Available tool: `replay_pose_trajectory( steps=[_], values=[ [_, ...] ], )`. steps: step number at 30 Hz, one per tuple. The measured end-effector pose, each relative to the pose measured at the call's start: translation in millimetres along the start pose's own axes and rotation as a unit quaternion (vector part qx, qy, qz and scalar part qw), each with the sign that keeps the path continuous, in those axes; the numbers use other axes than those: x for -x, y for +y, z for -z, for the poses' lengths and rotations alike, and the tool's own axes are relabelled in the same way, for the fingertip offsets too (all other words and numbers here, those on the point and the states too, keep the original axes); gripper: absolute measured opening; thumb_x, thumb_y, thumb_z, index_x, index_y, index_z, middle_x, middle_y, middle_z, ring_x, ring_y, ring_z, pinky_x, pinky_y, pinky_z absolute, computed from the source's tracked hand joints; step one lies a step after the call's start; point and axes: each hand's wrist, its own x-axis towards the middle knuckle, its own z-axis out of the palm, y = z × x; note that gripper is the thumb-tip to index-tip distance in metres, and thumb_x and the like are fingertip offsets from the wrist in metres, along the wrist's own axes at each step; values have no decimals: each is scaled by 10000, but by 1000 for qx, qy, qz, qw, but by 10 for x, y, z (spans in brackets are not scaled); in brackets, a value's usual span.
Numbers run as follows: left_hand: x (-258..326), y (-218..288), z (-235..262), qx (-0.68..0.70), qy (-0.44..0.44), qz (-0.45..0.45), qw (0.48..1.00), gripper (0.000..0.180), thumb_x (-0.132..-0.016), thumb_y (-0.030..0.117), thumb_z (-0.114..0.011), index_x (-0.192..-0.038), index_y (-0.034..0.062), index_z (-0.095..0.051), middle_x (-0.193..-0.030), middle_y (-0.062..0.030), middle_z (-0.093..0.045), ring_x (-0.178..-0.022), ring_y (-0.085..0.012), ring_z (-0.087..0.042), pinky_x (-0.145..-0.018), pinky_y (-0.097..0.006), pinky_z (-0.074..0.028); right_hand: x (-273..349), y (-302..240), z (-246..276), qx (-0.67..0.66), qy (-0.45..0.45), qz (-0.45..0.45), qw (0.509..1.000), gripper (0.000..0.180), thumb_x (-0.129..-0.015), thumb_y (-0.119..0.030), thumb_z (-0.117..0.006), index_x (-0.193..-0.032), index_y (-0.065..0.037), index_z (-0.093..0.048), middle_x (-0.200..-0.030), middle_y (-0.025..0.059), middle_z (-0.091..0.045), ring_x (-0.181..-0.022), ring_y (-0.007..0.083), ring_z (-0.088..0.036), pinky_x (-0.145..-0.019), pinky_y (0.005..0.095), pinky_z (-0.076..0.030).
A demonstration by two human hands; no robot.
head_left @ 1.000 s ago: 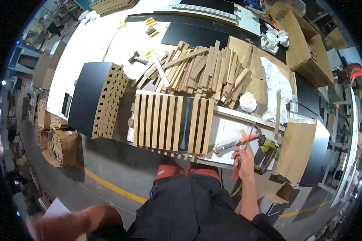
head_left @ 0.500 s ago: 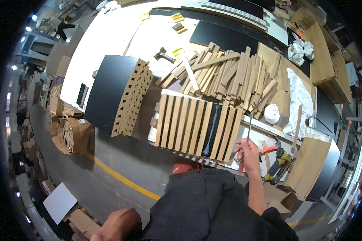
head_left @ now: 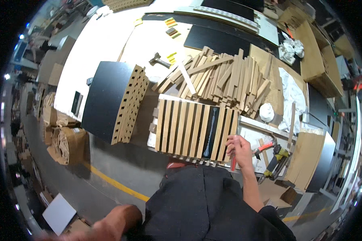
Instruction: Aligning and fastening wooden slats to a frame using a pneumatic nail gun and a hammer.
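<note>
A black panel with light wooden slats (head_left: 182, 126) lies on the bench in front of me. Between its slats toward the right, a bare black strip carries a pale, wavy streak (head_left: 210, 132) that looks like glue. My right hand (head_left: 240, 149) is beside the panel's right edge with curled fingers. A red handle (head_left: 233, 163) sticks out below those fingers; the rest of that tool is hidden. My left hand (head_left: 82, 234) is low at the left, away from the bench, smeared by motion and cut off by the lower edge. Its fingers cannot be made out.
Loose wooden strips (head_left: 225, 78) are heaped behind the panel. Left of it stands a stack of black-topped boards (head_left: 106, 96). A hammer (head_left: 160, 60) lies farther back. At the right are a red-handled hammer (head_left: 265, 148), a yellow-green power tool (head_left: 276, 162) and a white bottle (head_left: 266, 112).
My right hand has shifted slightly left toward the panel, and the thin shaft that pointed up from it no longer shows. My left hand has swung outward to the left. The view has shifted a little.
</note>
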Motion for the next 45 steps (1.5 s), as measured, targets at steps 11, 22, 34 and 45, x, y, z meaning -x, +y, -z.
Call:
replay_pose_trajectory(
  steps=[11,22,34,45],
  values=[
    [3074,-1932,1449,-309,-334,587,670,308,-874,193,-717,-1161,79,-712,-1339,-198,-603,-1275,-384,-532,-1018,-485,-432,-477,432,-654,313,143,229,911,367,-1055,-254,-493,-1259,19,-631,-1059,217,-706,-961,302,-686,-854,401,-536],
    [3643,-1942,1522,-398,-495,350,689,460,-893,175,-686,-1333,82,-589,-1623,-197,-325,-1534,-338,-262,-1240,-595,-104,-660,780,-396,165,157,131,965,278,-1108,-177,-406,-1316,-38,-526,-649,7,-494,-480,77,-433,-454,248,-369],
    [3634,-1989,1338,-403,-535,405,622,688,-795,179,-682,-1463,146,-522,-1648,-146,-306,-1556,-322,-198,-1235,-602,-62,-729,969,-308,194,188,135,953,280,-1104,-230,-440,-1293,-46,-533,-741,15,-526,-592,84,-489,-524,253,-428],
    [3546,-2103,1396,-454,-444,375,676,377,-778,143,-751,-1152,184,-731,-1523,-119,-468,-1450,-368,-372,-1171,-598,-222,-596,531,-585,217,184,113,952,260,-1069,-243,-478,-1185,-38,-590,-702,124,-641,-643,260,-680,-604,407,-513]
  ],
)
